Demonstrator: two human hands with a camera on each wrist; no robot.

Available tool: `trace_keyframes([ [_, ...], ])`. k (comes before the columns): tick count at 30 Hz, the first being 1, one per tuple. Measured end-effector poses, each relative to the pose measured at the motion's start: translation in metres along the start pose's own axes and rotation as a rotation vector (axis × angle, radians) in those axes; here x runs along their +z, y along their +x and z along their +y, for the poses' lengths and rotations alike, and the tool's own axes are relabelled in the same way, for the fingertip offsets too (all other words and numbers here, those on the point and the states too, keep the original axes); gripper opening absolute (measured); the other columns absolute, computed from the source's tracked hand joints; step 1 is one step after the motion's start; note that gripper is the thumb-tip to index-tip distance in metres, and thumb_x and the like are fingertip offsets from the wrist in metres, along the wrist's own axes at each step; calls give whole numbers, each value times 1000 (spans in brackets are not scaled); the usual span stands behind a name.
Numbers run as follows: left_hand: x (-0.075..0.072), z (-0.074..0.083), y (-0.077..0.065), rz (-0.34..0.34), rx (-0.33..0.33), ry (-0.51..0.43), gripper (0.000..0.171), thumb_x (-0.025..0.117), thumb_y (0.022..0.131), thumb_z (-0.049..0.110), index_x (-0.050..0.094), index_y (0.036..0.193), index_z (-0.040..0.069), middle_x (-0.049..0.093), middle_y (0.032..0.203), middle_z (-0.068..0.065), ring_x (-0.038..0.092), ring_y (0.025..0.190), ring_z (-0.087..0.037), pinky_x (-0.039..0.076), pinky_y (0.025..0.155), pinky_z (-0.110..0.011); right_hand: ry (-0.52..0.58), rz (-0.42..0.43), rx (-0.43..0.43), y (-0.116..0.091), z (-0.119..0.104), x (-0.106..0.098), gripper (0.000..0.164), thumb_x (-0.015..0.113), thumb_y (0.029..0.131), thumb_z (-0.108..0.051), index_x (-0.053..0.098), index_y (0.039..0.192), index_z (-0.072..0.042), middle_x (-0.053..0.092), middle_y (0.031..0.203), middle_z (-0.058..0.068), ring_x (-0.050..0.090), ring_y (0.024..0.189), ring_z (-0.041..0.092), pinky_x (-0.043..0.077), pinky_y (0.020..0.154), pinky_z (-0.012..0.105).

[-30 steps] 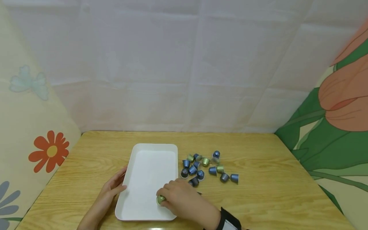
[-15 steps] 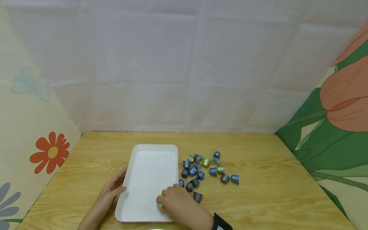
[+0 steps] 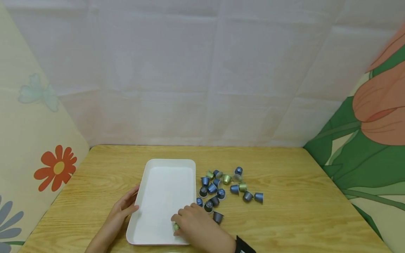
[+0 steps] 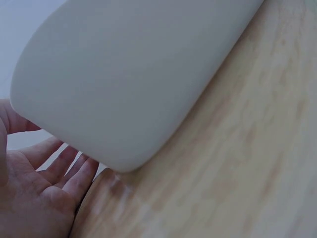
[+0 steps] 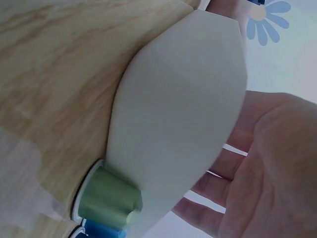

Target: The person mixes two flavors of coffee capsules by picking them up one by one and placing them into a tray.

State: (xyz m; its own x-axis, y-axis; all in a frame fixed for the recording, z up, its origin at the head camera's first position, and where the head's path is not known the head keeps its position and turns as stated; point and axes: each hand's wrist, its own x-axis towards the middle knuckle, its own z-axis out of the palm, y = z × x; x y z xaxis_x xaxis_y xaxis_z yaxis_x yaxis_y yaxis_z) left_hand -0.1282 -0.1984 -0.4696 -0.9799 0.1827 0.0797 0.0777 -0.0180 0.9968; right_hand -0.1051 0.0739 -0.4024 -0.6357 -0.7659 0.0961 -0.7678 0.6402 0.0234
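My left hand holds the left side of a white tray, thumb at the rim and fingers along the outside. In the left wrist view the tray's outer wall hides those fingertips. Low over the tray's near right part, my right hand pinches a small green coffee capsule, mostly covered by the fingers. From the right wrist view, the tray wall hides the fingertips and the held capsule. Another green coffee capsule lies against the tray's outside there, with a blue one close by.
Right of the tray, several blue, green and dark capsules lie scattered on the wooden table. Two capsules sit farthest right. A white cloth hangs behind the table, with flower-printed panels at the sides.
My right hand has shifted slightly toward the near edge with the green capsule, uncovering several blue and dark capsules beside the tray. The left hand and tray stay in place.
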Motion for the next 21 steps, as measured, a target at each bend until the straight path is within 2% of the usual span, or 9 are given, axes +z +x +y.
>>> trace_keyframes([
  [5, 0, 0, 0, 6, -18, 11, 60, 55, 95, 1, 31, 150, -9, 33, 150, -32, 49, 117, 8, 42, 92, -15, 33, 30, 12, -1, 2, -7, 20, 71, 91, -37, 73, 101, -21, 64, 86, -14, 55, 76, 0, 43, 70, 19],
  [12, -1, 1, 0, 13, -55, 8, 61, 56, 96, 5, 31, 151, -6, 34, 151, -29, 49, 118, 7, 43, 92, -16, 97, 16, 100, -5, 14, -23, 26, 68, 94, -33, 72, 113, -17, 67, 96, -9, 62, 88, 8, 50, 81, 29],
  [17, -1, 1, 0, 3, -41, 14, 61, 56, 97, 5, 31, 150, -7, 34, 150, -32, 49, 118, 6, 43, 92, -16, 122, 82, 128, -10, 28, -31, 25, 68, 94, -29, 72, 113, -13, 70, 99, -4, 65, 90, 13, 51, 83, 32],
  [21, -2, 0, 1, 9, -58, 10, 61, 56, 97, 6, 31, 151, -5, 34, 151, -29, 49, 118, 6, 42, 92, -16, 142, 132, 160, -15, 40, -35, 27, 71, 92, -26, 71, 113, -9, 71, 103, 1, 66, 94, 18, 52, 84, 37],
])
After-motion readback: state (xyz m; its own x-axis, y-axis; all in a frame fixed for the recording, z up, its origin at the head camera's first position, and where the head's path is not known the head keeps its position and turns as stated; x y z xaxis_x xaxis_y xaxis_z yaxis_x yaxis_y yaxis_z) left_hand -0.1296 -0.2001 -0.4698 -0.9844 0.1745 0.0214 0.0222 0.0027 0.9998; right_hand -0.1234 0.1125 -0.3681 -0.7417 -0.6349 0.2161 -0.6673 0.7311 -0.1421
